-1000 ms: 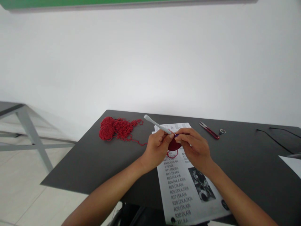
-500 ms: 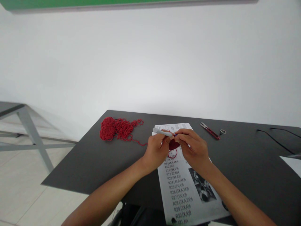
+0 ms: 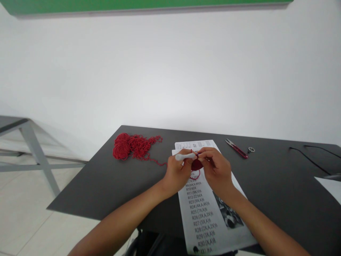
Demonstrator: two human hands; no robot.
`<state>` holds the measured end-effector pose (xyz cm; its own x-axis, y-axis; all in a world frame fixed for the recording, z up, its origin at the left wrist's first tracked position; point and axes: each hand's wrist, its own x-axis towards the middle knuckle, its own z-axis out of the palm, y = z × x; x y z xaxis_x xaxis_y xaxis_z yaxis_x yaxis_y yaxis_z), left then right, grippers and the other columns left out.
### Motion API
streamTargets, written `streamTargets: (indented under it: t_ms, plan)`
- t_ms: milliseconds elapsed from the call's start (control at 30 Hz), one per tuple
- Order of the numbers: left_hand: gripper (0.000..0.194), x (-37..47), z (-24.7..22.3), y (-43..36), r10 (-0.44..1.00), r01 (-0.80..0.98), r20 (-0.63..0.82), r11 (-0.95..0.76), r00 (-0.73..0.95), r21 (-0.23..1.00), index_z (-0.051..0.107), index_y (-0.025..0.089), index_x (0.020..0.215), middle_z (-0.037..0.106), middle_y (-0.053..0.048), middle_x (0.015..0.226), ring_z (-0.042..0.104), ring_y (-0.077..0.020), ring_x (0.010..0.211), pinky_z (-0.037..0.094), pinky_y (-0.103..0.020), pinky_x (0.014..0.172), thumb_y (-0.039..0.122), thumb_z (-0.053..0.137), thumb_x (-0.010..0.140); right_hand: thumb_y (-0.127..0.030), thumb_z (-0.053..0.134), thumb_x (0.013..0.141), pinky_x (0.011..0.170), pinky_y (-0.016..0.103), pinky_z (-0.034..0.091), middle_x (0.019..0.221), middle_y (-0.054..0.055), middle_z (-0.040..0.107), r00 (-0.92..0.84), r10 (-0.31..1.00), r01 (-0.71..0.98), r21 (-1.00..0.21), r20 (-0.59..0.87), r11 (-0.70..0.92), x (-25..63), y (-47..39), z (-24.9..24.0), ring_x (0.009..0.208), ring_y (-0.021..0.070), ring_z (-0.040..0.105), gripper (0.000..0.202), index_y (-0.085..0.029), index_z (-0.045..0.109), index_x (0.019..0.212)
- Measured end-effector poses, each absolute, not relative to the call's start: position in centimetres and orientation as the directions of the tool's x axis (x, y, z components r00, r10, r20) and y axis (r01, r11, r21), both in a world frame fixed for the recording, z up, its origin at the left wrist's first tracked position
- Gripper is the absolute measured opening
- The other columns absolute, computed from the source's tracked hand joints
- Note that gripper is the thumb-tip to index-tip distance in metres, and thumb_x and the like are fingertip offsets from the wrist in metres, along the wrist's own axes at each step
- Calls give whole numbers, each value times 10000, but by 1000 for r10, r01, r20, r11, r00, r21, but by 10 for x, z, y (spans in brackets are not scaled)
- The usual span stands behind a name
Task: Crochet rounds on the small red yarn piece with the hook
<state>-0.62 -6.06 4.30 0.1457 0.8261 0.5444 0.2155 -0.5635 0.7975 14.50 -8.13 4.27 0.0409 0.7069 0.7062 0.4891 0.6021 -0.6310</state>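
Observation:
My left hand (image 3: pixel 177 172) is closed around a crochet hook with a pale grey handle (image 3: pixel 183 156), which points left above the knuckles. Its tip end meets the fingers of my right hand (image 3: pixel 217 167), which pinch the edge of a small dark red crochet piece (image 3: pixel 197 164). Both hands nearly touch, so the hook's tip and the stitches are mostly hidden. Below the piece hangs a loop of red yarn (image 3: pixel 195 178). A strand runs from my left hand to the red yarn ball (image 3: pixel 122 146) and its loose tangle (image 3: pixel 141 145) on the table.
Printed pattern sheets (image 3: pixel 202 227) lie under my hands on the dark table (image 3: pixel 138 181). Red thread snips (image 3: pixel 237 148) with a ring lie to the right. Farther right are eyeglasses (image 3: pixel 311 161) and a paper corner (image 3: pixel 330 186). A white wall (image 3: pixel 170 71) rises behind.
The hook's handle has tipped lower at its left end, and my right hand has shifted slightly left with its fingers drawn in. The yarn ball and snips lie as before.

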Motion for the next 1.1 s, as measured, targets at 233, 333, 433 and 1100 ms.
streamTargets:
  t_ms: [233, 333, 433, 1100]
  plan:
    - [189, -5, 48, -52, 889, 327, 424, -457, 172, 827, 667, 180, 768, 665, 9, 674, 578, -133, 607, 410, -235, 581, 206, 563, 925, -292, 572, 984, 764, 343, 572, 952, 42, 710, 130, 744, 410, -718, 656, 562, 150, -80, 39, 841, 196, 692, 62, -242, 609, 982]
    - [213, -10, 43, -47, 856, 441, 440, -517, 271, 734, 645, 188, 772, 658, 3, 687, 581, -138, 622, 423, -245, 616, 152, 514, 936, -266, 591, 964, 703, 322, 576, 870, 12, 731, 24, 804, 448, -725, 594, 523, 150, -80, 41, 742, 183, 698, 246, -254, 614, 1208]
    - [212, -15, 38, -43, 768, 539, 482, -640, 421, 548, 641, 192, 827, 676, -36, 776, 610, -178, 731, 468, -285, 708, 93, 481, 923, -232, 564, 967, 696, 318, 588, 851, 8, 751, -57, 850, 408, -764, 524, 499, 149, -76, 41, 743, 187, 724, 366, -245, 589, 1332]
    - [286, -3, 42, -46, 920, 82, 346, -365, 185, 927, 665, 181, 1092, 738, -12, 805, 687, -150, 710, 545, -254, 667, 127, 709, 814, -218, 542, 992, 655, 305, 556, 874, 17, 653, 116, 635, 521, -591, 764, 616, 145, -82, 37, 727, 177, 651, 62, -244, 599, 992]
